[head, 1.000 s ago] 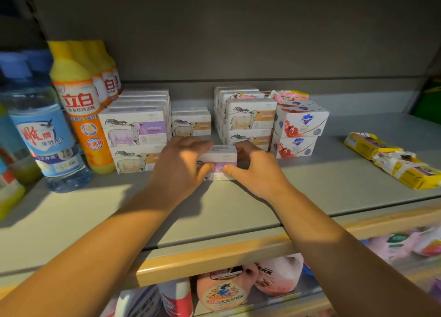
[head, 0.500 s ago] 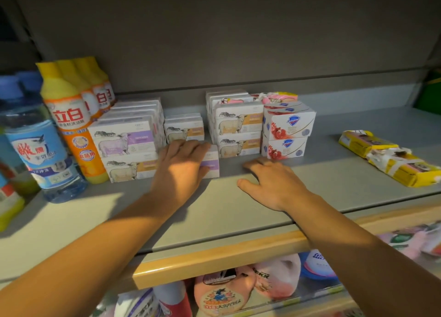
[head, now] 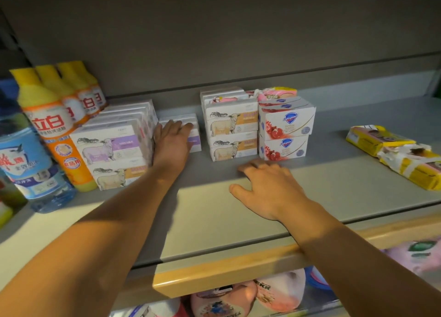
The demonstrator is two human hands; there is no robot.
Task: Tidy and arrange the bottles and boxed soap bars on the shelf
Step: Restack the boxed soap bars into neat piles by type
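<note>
On the grey shelf, my left hand lies with straight fingers on a white soap box with a purple label, pressing it back between two stacks. To its left stands a stack of sheep-print soap boxes. Right of it are another sheep-print stack and two red-and-white soap boxes. My right hand rests flat on the shelf in front of those stacks, holding nothing. Yellow-capped orange bottles line the left side.
A blue-labelled clear bottle stands at the far left. Yellow wrapped packs lie on the right of the shelf. A wooden front rail edges the shelf, with pink pouches on the level below.
Both hands held the purple-label box a second ago. My right hand let go and dropped flat onto the shelf, while my left hand pushed the box further back between the stacks.
</note>
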